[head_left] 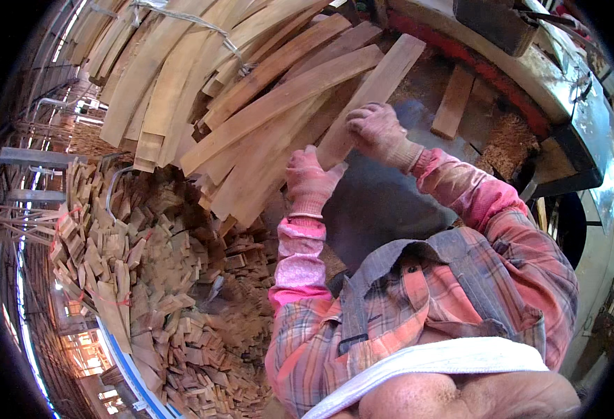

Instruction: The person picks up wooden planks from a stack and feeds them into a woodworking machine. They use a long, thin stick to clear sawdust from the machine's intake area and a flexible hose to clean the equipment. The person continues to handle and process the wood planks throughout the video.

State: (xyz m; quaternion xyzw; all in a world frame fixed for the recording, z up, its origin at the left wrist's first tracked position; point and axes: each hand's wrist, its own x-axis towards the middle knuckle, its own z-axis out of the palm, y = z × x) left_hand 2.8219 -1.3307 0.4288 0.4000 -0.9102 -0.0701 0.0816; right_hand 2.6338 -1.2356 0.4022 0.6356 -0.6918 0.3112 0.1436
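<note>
Head camera view, looking down over a person's chest in a pink and grey plaid shirt, with both gloved hands raised in front. Both hands hold one long wooden plank (373, 94), pale brown and flat, which slants from the hands up toward the top of the frame. The left hand (310, 180), in a worn pink knit glove, is closed around the near end of the plank, fingers curled over its edge. The right hand (375, 128), in a matching glove, grips the same plank just beyond the left hand, fingers wrapped over its right edge. Pink sleeve covers run from both wrists back to the shirt.

Touching the plank on its left side lies a stack of long boards (237, 91), fanned out and overlapping, some tied with a thin white cord (213, 31). Below and left of the plank, well apart from it, a large heap of short wood offcuts (146, 279) covers the ground. Right of the plank, a shorter piece of wood (454, 101) rests by itself on a dark surface, with a patch of sawdust (506, 140) near it. Beyond the plank's far end, along the upper right, runs the curved edge of a metal machine bench (551, 77) with a red strip.
</note>
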